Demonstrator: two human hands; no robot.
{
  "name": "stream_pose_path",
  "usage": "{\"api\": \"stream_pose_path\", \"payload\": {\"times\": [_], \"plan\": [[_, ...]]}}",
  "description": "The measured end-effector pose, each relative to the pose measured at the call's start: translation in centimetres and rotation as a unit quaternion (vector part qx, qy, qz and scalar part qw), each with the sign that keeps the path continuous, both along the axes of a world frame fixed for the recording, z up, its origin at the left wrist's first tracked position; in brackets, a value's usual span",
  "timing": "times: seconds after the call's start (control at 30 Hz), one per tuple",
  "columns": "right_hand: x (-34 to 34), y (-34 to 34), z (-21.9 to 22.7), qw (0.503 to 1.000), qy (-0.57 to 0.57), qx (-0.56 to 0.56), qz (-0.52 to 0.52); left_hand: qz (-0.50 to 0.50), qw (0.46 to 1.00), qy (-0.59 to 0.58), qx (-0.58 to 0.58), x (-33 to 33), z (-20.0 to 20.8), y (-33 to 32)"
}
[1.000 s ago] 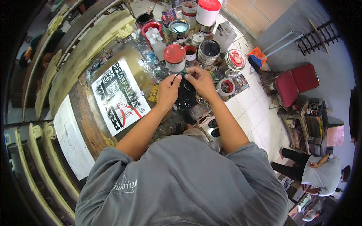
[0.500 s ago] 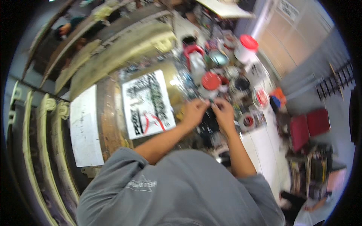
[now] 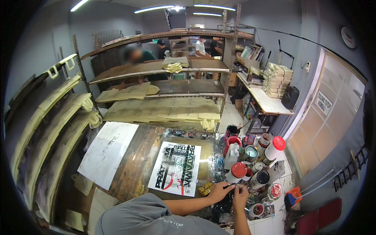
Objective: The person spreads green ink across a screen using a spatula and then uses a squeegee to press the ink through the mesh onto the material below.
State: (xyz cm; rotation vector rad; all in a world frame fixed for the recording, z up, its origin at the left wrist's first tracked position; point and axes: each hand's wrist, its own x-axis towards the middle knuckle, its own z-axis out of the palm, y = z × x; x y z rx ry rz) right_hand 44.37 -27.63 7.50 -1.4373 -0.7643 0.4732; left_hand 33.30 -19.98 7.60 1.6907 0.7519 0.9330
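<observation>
Left hand (image 3: pixel 220 191) and right hand (image 3: pixel 239 193) meet near edge of table (image 3: pixel 133 164), fingertips pinched together on a small item; item too small to identify. Both hands closed around it. Just far of hands: red-capped jar (image 3: pixel 238 170), with open tins (image 3: pixel 259 178) and white bottle with red cap (image 3: pixel 274 148) to its right. Left of hands: printed sheet (image 3: pixel 176 167) flat on table. Farther left: blank sheet (image 3: pixel 107 150). Far: racks of cream sheets (image 3: pixel 164 111).
</observation>
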Motion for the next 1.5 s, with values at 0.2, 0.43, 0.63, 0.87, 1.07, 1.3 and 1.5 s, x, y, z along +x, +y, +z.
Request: {"api": "stream_pose_path", "payload": {"times": [0.2, 0.43, 0.63, 0.87, 1.07, 1.3, 1.5], "plan": [[2.8, -1.3, 1.1, 0.98, 0.156, -0.02, 0.124, -0.01, 1.0, 0.014, -0.021, 0.3, 0.2, -0.4], [1.8, 1.4, -1.0, 1.0, -0.021, 0.008, -0.022, 0.009, 1.0, -0.019, -0.007, 1.2, -0.2, 0.3], [2.0, -1.1, -1.2, 0.984, 0.131, 0.003, 0.121, 0.01, 0.999, 0.031, -0.033, 0.0, 0.1, 0.4], [0.6, 0.3, -1.0, 0.987, 0.159, 0.006, 0.021, -0.004, 1.0, 0.011, -0.024, 0.3, 0.4, 0.1], [1.5, 0.9, -0.7, 0.989, 0.129, 0.009, 0.074, -0.028, 0.998, 0.053, -0.002, -0.7, 1.7, 1.6], [1.7, 4.1, -0.5, 0.988, 0.135, 0.057, 0.047, -0.1, 0.977, -0.119, -0.146, -0.1, 0.6, 3.8], [1.2, 4.0, 0.3, 0.986, 0.108, 0.05, 0.115, -0.124, 0.979, -0.024, -0.161, -0.8, 1.0, 3.3]]}}
